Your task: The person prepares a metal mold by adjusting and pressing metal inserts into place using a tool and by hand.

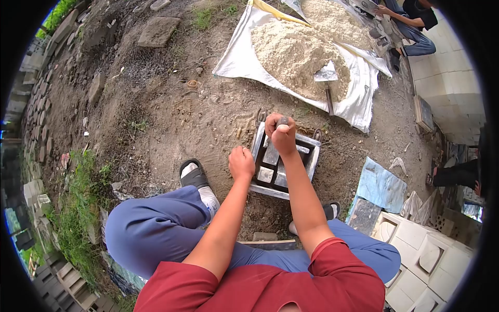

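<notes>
A square, silver-grey metal frame (270, 192) is sitting on the bare brown earth (208, 114), just ahead of the person's feet and between the two forearms, probably so that both hands can be working over it from a low seat. Flat grey metal plates (272, 154) are filling much of its inside, leaving dark gaps between them. The right hand (280, 134) is hanging above the frame's far part, its grip closing fully round a dark, round-ended bar (283, 120) — the end is pointing up, which would be suiting a straight downward push, though the lower end is hidden. The left hand (242, 163) is curling at the frame's left wall, perhaps steadying it; whether that grip is holding anything, I cannot tell. Beyond, a white woven sheet (358, 112) is lying under a pale, crumbly heap (291, 57), presumably separating it from the soil. A flat-bladed metal scoop (326, 73) is resting there — its dark handle pointing nearer the person, seemingly for easy reach.
</notes>
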`<state>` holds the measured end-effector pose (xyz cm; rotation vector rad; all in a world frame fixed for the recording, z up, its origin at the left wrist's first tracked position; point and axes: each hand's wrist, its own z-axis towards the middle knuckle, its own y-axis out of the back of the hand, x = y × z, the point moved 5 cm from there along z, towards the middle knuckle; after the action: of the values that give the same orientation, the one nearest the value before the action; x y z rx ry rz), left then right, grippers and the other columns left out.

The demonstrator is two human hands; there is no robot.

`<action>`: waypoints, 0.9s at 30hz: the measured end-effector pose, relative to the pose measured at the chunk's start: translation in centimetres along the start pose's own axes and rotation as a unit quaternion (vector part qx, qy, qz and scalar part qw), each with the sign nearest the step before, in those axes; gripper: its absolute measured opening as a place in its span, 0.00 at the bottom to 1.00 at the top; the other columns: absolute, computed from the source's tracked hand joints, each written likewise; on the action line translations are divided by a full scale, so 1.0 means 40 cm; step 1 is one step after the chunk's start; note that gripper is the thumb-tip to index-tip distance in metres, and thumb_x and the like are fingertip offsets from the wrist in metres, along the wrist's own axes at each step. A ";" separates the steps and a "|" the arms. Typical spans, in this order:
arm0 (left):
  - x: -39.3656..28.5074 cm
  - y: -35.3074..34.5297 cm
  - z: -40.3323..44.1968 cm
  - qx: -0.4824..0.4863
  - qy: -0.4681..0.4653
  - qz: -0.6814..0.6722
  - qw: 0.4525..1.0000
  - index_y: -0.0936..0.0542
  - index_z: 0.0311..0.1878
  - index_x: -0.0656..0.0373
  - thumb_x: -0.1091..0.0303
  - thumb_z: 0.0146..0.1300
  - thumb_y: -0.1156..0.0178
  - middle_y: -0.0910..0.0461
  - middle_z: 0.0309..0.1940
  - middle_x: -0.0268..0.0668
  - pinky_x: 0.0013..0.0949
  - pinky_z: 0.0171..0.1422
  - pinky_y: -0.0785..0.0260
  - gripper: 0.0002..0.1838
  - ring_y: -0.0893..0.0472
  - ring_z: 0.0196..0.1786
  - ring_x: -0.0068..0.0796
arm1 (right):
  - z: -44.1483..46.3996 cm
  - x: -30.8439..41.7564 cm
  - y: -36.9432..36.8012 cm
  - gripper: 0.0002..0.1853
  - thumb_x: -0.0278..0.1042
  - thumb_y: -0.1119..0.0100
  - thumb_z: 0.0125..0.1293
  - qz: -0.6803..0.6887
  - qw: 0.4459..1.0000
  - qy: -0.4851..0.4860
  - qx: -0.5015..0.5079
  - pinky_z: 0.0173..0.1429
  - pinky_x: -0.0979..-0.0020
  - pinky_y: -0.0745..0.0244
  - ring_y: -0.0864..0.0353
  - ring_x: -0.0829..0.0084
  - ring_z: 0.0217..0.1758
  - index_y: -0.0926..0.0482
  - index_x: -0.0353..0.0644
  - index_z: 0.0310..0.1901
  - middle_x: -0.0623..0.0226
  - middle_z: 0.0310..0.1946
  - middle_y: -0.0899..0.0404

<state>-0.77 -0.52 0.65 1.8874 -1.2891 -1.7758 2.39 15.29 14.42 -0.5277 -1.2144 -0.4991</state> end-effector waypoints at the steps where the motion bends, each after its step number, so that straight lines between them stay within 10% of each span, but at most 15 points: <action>1: 0.000 0.000 0.000 0.000 0.001 0.001 1.000 0.19 0.41 0.61 0.57 0.73 0.54 0.18 0.47 0.52 0.55 0.60 0.31 0.19 0.22 0.52 0.59 | 0.001 0.002 0.002 0.45 0.84 0.51 0.63 0.001 1.000 -0.001 0.000 0.24 0.73 0.48 0.40 0.81 0.19 0.35 0.39 0.19 0.74 0.19 0.38; 27: -0.007 0.007 -0.001 0.001 0.005 -0.012 1.000 0.19 0.41 0.62 0.56 0.72 0.55 0.18 0.47 0.53 0.56 0.60 0.32 0.20 0.23 0.53 0.60 | -0.024 -0.013 -0.012 0.46 0.88 0.56 0.59 -0.005 0.998 0.038 -0.052 0.23 0.72 0.57 0.46 0.81 0.17 0.44 0.42 0.19 0.76 0.16 0.46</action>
<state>-0.82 -0.49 1.04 1.9180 -1.2715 -1.7741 2.65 14.36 13.72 -0.5863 -1.1223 -0.5888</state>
